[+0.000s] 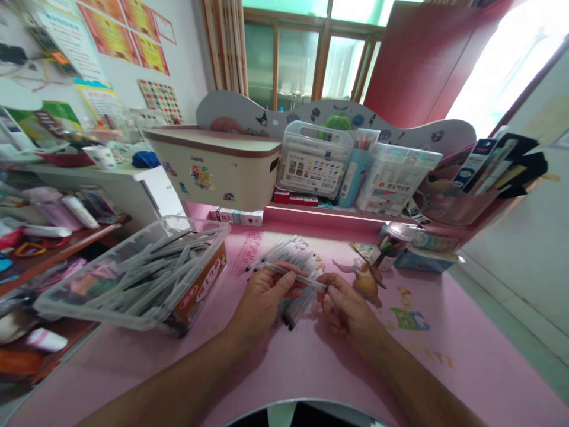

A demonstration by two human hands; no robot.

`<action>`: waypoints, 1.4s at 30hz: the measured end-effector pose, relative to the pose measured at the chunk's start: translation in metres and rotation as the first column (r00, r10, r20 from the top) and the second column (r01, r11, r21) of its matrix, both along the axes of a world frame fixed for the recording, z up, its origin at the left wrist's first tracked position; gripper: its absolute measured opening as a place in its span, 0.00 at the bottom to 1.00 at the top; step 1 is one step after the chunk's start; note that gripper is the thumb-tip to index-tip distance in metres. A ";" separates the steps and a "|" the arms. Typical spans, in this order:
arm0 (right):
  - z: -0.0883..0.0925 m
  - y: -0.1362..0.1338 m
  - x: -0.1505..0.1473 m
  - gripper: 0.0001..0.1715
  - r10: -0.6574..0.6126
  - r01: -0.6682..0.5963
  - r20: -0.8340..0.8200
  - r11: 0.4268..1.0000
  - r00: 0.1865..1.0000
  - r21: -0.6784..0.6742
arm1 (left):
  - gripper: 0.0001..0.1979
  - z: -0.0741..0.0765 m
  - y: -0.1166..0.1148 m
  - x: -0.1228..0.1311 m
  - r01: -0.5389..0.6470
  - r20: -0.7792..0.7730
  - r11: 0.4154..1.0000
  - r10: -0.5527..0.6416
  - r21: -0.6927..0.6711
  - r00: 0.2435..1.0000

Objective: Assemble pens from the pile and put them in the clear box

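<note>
My left hand (265,292) and my right hand (345,305) are both closed on one thin clear pen (299,277), held level between them above the pink desk (311,367). The left fingers pinch its left part and the right fingertips grip its right end. Under the hands lies a bunch of several similar pens (293,261) on the desk. A clear plastic tub (133,279) full of more pens stands to the left, resting on an orange box (202,290).
A small figurine (367,279) and a tin of pens (391,243) stand right of my hands. A cream storage box (213,166) and marker cases (315,160) sit on the back shelf. Cluttered shelves (44,237) are at the left.
</note>
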State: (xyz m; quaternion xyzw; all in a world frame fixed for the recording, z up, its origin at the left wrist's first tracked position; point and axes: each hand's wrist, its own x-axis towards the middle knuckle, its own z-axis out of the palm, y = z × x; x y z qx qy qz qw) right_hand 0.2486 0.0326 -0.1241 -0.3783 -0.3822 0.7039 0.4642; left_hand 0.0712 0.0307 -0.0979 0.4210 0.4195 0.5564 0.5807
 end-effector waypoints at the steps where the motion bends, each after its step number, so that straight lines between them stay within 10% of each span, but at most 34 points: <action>1: 0.000 0.000 0.000 0.22 -0.007 0.008 0.027 1.000 1.000 -0.013 | 0.09 0.000 0.000 0.000 0.000 -0.004 1.000 0.000 -0.003 1.000; 27: -0.010 0.007 -0.001 0.13 -0.105 0.109 -0.039 0.987 0.994 0.122 | 0.09 0.003 -0.001 0.004 -0.052 0.077 0.997 0.057 -0.060 0.995; 34: 0.000 -0.003 0.003 0.02 -0.381 0.117 0.306 0.770 0.872 0.627 | 0.05 0.001 0.005 0.002 -0.125 0.148 0.969 0.158 -0.213 0.976; 42: -0.002 0.002 0.000 0.09 -0.043 0.047 -0.104 0.998 0.994 0.035 | 0.07 0.001 0.007 -0.001 -0.142 0.123 0.980 0.160 -0.137 0.979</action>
